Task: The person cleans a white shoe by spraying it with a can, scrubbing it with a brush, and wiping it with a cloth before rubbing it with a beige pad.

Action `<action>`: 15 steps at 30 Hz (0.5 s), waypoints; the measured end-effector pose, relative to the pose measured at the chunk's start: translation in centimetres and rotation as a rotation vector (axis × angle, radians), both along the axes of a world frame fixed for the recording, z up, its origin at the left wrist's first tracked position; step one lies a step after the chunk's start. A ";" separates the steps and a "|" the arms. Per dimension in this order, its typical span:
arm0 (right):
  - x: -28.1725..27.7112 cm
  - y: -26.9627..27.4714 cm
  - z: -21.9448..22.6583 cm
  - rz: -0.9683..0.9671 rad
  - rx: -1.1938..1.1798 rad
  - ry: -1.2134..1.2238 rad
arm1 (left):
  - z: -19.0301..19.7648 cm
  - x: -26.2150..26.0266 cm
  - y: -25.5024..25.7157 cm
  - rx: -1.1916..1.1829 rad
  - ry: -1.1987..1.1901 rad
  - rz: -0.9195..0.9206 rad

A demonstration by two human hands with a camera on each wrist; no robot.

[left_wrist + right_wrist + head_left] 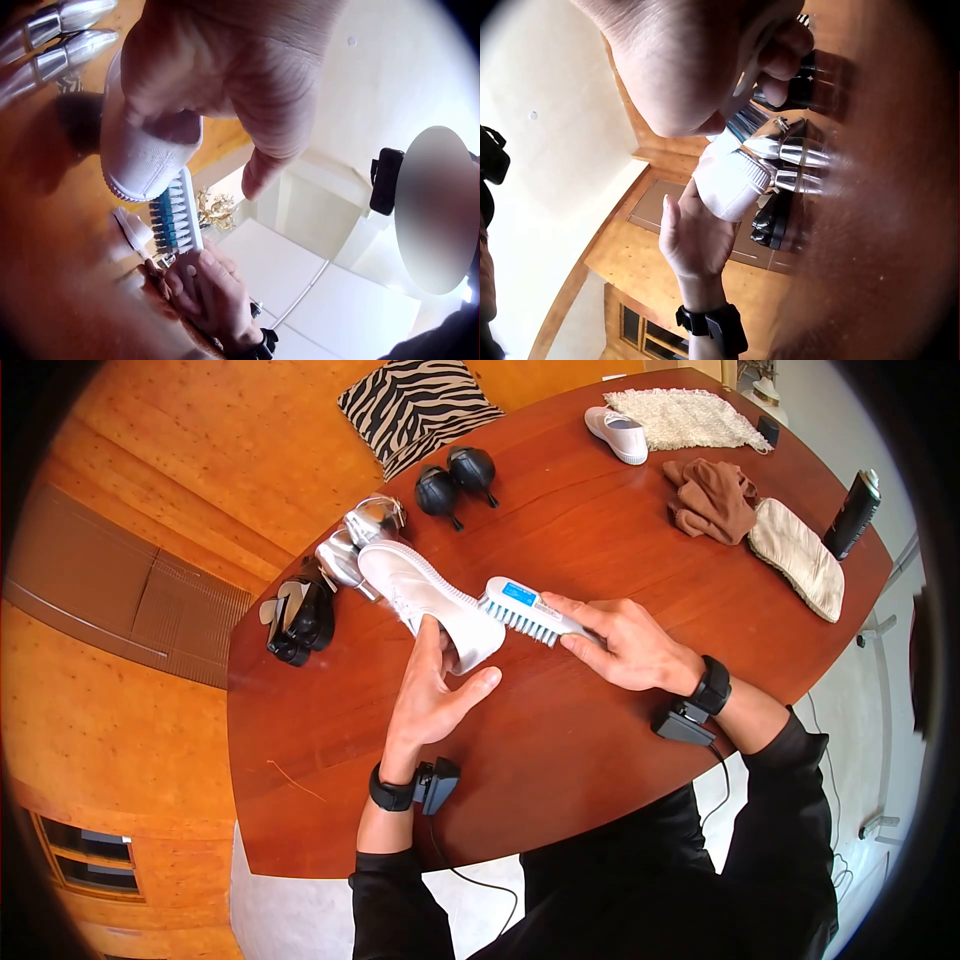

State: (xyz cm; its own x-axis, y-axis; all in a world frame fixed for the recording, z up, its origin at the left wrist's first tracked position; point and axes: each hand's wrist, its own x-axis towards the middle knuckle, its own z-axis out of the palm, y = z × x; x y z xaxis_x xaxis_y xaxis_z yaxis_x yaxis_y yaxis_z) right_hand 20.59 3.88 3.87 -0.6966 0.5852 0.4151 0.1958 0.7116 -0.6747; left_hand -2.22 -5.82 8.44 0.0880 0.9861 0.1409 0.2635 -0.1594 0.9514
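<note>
My left hand (428, 695) holds a white sneaker (412, 582) over the table, its fingers inside the shoe's opening and its thumb spread away from the shoe. The sneaker lies tilted, with its heel toward my right hand (640, 648). That hand grips the handle of a white scrubbing brush (518, 600), the index finger stretched along its back. Blue and white bristles (171, 217) show along the brush's side. The brush's front end is right at the sole edge near the sneaker's heel (146, 169). In the right wrist view, my palm hides most of the brush.
Silver heeled shoes (343, 560) stand just beyond the sneaker, between black shoes (300, 622) and black heels (456, 482). Far right are another white sneaker (622, 438), a cream woven cloth (690, 418), a brown cloth (712, 502), a cream pad (797, 558) and a black spray can (852, 518).
</note>
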 end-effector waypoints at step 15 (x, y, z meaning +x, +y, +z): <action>0.0 -0.1 0.1 0.010 0.006 -0.013 | 0.1 -0.6 0.1 0.050 -0.081 0.025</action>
